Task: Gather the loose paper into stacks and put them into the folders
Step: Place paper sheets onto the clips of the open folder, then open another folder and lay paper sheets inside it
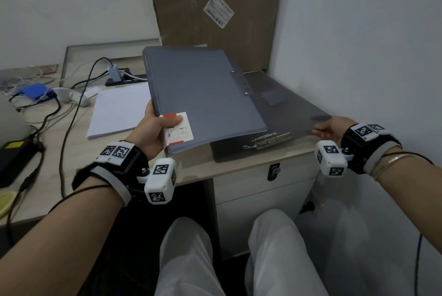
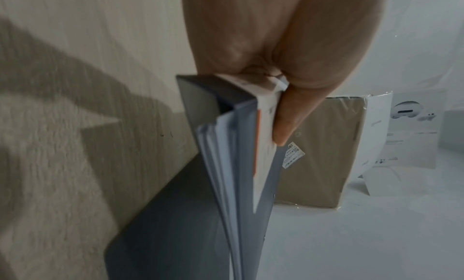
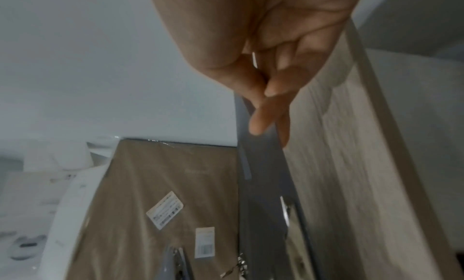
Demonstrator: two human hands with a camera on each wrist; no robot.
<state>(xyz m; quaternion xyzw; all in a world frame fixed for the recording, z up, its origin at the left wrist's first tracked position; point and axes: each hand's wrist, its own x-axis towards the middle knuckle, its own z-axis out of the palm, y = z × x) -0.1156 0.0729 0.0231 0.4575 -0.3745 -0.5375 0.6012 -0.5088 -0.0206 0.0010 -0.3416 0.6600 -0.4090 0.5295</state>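
Folder (image 1: 205, 95), already stuffed with paper, hangs gripped in the left hand (image 1: 155, 128) while the right hand (image 1: 328, 129) pinches the open folder's cover (image 1: 294, 114); remaining stack (image 1: 119, 109) presumably goes next.

Office workspace: wood-grain desk (image 1: 196, 171), locked drawer pedestal (image 1: 263, 190), power strip (image 1: 124, 78) with cables, paper stack (image 1: 119, 109), grey folders (image 1: 203, 95).
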